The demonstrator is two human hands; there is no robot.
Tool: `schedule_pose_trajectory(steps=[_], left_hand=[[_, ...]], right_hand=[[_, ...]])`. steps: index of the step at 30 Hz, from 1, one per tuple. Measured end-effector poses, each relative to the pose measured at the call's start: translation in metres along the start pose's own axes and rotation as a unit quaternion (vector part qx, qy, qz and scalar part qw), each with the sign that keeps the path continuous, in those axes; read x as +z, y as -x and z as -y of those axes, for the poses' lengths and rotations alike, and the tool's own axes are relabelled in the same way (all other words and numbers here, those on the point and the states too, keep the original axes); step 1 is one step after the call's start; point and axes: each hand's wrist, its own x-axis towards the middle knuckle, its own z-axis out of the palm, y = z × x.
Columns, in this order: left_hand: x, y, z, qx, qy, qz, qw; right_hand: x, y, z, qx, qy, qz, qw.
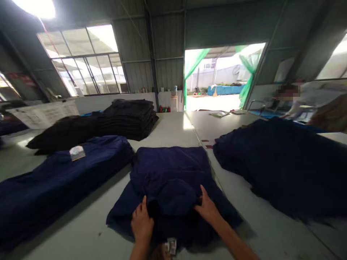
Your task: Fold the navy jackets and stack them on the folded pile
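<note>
A navy garment (173, 159) lies spread on the table in front of me, its upper part flat and its near part bunched into a rounded, collar-like fold. My left hand (142, 221) grips the left side of that fold, the fingers partly hidden by cloth. On the other side, my right hand (208, 207) holds the fold's right edge, with the index finger stretched upward along the fabric. Dark cloth fills the space between both hands. Close to my body, a small white label (171, 246) with print shows at the garment's near edge.
To the left runs a long navy garment stack (67, 180) bearing a white tag (77, 153). Behind it sit black folded garments (130, 117). A large navy pile (282, 166) covers the right side. Plastic packets (219, 113) lie at the far table edge; a person (295, 101) is beyond.
</note>
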Motion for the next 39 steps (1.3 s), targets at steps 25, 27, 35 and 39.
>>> schedule_pose_trajectory(steps=[25, 27, 35, 39], left_hand=[[-0.019, -0.014, 0.008, -0.07, 0.214, 0.024, 0.974], [-0.016, -0.018, 0.018, -0.081, 0.245, -0.024, 0.966], [0.019, -0.036, 0.041, 0.018, 0.091, 0.007, 0.996], [0.014, -0.035, 0.024, 0.098, 0.135, -0.015, 0.986]], right_hand=[[-0.009, 0.004, 0.005, 0.02, 0.106, -0.069, 0.992], [-0.017, 0.005, 0.004, -0.054, 0.081, -0.153, 0.983], [0.001, 0.015, -0.015, 0.117, 0.113, -0.075, 0.984], [0.007, 0.01, -0.012, 0.074, 0.097, -0.088, 0.989]])
